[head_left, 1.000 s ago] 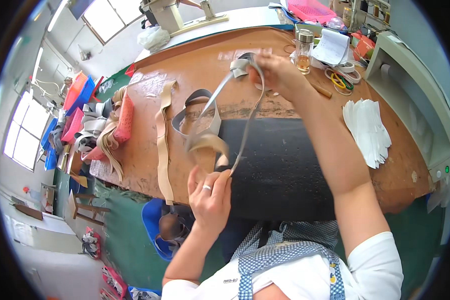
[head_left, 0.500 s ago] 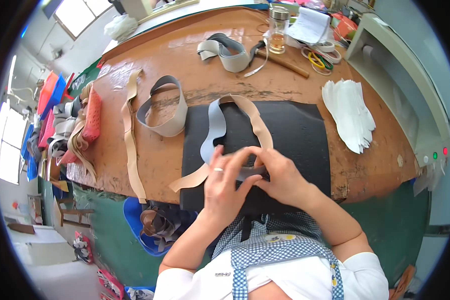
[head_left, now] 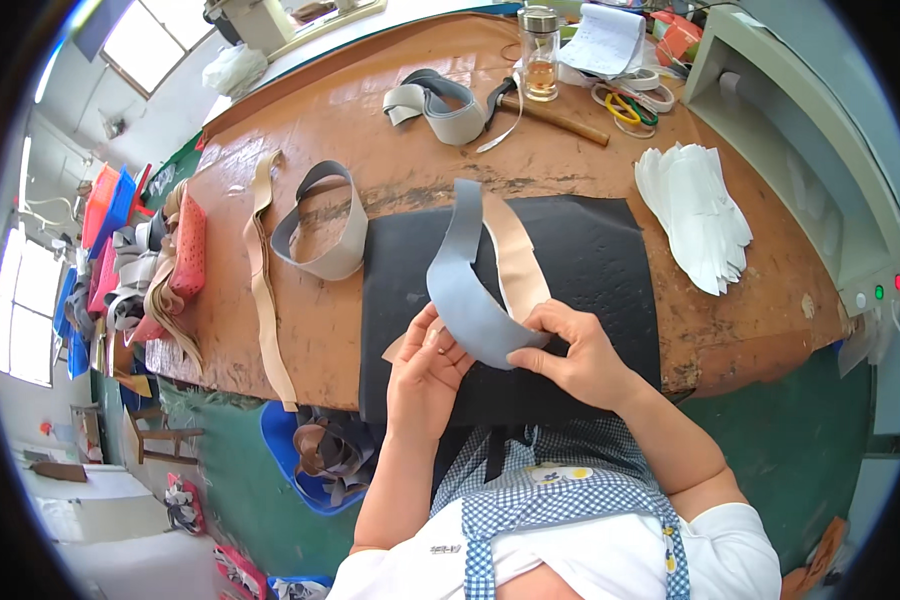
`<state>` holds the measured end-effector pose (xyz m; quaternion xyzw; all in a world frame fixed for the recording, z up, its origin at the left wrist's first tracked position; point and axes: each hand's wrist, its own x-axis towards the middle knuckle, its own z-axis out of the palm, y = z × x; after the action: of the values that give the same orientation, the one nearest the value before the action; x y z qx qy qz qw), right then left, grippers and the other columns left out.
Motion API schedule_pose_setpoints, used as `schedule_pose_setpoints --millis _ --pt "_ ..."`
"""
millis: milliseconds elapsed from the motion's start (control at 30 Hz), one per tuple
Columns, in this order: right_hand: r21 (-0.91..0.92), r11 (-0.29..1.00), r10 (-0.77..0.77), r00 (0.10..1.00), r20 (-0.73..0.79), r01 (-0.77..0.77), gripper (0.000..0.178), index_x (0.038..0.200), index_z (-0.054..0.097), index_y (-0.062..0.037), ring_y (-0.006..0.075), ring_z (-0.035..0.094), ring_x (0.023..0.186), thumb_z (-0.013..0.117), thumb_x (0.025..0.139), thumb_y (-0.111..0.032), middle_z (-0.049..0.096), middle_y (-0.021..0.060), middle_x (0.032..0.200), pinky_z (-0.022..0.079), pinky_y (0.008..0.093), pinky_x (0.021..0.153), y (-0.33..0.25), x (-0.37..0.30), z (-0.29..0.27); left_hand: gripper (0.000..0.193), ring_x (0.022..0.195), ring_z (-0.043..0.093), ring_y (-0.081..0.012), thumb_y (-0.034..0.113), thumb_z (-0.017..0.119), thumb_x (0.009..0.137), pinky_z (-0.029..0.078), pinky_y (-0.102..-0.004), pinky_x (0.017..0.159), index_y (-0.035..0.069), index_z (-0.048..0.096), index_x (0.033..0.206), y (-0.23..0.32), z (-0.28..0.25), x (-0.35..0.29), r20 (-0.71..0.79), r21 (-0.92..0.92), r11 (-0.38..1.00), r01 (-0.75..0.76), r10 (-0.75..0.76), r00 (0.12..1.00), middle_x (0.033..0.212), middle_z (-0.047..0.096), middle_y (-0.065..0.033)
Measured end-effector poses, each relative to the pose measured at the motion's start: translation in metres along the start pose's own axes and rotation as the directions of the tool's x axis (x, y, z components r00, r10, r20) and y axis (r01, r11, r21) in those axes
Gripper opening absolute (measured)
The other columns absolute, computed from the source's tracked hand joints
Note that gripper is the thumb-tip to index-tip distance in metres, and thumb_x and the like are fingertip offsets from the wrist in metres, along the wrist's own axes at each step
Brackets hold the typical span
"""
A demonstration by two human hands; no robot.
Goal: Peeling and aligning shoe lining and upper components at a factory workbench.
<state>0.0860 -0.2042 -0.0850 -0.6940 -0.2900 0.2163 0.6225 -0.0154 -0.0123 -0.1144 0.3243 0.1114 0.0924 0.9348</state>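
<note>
Between thumb and fingers, my right hand pinches the near end of a curved blue-grey strip. The strip rises away from me over a black mat, its far end standing up. My left hand is palm up with loosely curled fingers, right beside the strip's left edge. Whether its fingertips touch the strip I cannot tell. A tan strip lies on the mat behind the blue-grey one. Its near part runs to my right fingers, and a small tan end shows by my left hand.
Left of the mat are a coiled grey band and a long tan strip. At the back lie a grey-white roll, a hammer and a glass bottle. White strips are stacked right, near a grey machine.
The blue-grey strip has been turned over toward me, its broad face now showing. My hands have moved apart; the left has turned palm up, while the right grips the strip's near end.
</note>
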Motion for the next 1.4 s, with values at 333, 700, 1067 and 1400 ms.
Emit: schedule_pose_setpoints --millis 333,700,1067,1400 --pt "-0.205 0.963 -0.167 0.985 0.042 0.172 0.024 0.091 0.070 -0.0006 0.0182 0.059 0.085 0.085 0.074 -0.008 0.062 0.0061 0.087 0.048 0.0305 0.077 0.013 -0.015 0.004 0.054 0.125 0.058 -0.0324 0.016 0.050 0.102 0.050 -0.0418 0.103 0.003 0.031 0.151 0.000 -0.003 0.008 -0.002 0.014 0.999 0.049 -0.049 0.999 0.143 0.051 -0.0191" --pt "-0.073 0.989 -0.118 0.986 0.113 0.127 0.027 0.093 0.071 -0.0004 0.0161 0.061 0.082 0.087 0.074 -0.012 0.065 0.0068 0.089 0.050 0.0289 0.074 0.022 -0.026 0.001 0.048 0.107 0.065 -0.0147 0.014 0.045 0.106 0.056 -0.0302 0.087 0.006 0.031 0.151 -0.010 -0.006 0.022 -0.111 -0.073 0.993 0.090 -0.098 0.989 0.126 0.063 -0.0085" --pt "-0.039 0.965 -0.240 0.937 0.253 0.258 0.026 0.081 0.067 -0.0014 0.0192 0.059 0.086 0.088 0.066 -0.004 0.066 0.0052 0.084 0.050 0.0326 0.074 0.001 -0.038 0.008 0.033 0.097 0.067 -0.0173 0.020 0.048 0.104 0.057 -0.0291 0.078 -0.005 0.059 0.122 -0.014 -0.035 0.017 0.096 -0.296 0.926 0.233 -0.214 0.972 0.106 0.068 -0.0118" --pt "-0.077 0.924 -0.338 0.896 0.286 0.374 0.023 0.085 0.067 -0.0005 0.0212 0.058 0.082 0.085 0.070 -0.005 0.062 0.0075 0.080 0.050 0.0332 0.070 0.005 -0.022 0.007 0.063 0.124 0.057 -0.0371 0.037 0.067 0.091 0.053 -0.0441 0.098 -0.004 0.053 0.137 -0.016 -0.052 0.004 0.215 -0.155 0.951 0.268 -0.232 0.949 0.133 0.057 -0.0247"
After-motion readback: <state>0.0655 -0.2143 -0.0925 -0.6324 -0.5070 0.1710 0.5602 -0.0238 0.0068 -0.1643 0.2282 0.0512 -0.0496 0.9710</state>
